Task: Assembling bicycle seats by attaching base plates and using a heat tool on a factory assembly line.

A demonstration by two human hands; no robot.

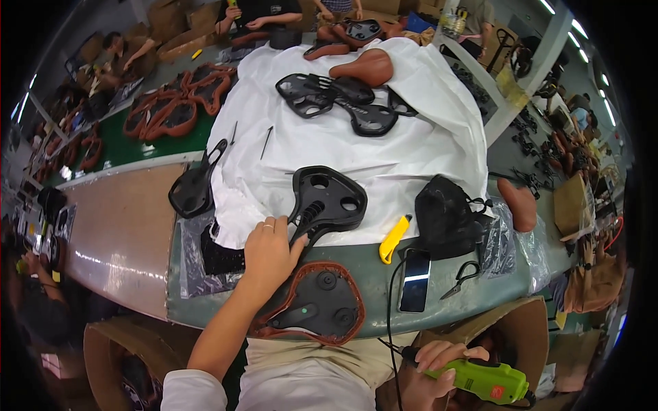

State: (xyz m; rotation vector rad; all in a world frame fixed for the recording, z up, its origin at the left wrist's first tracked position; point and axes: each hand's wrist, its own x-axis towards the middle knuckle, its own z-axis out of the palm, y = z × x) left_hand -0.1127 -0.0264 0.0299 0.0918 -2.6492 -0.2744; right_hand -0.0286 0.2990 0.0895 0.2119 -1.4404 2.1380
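Note:
My left hand (pixel 269 248) is closed round the narrow nose of a black plastic bicycle saddle base (pixel 336 195), which rests on a white cloth. Just in front of my body, a brown-edged bicycle saddle (pixel 319 301) lies underside up at the table's near edge, its black inner shell showing. Low on the right, my right hand (pixel 439 366) grips a bright green corded power tool (pixel 490 382). The tool's dark nose and thin tip point left, toward my lap. Another black saddle base (pixel 193 188) lies left of the cloth.
A yellow utility knife (pixel 393 240), phone (pixel 415 281), scissors (pixel 460 279) and black bag (pixel 449 216) lie on the right. More black bases (pixel 305 96) and a brown saddle (pixel 367 66) sit farther back on the cloth (pixel 260 185). Cardboard boxes (pixel 517 329) flank me; people work beyond.

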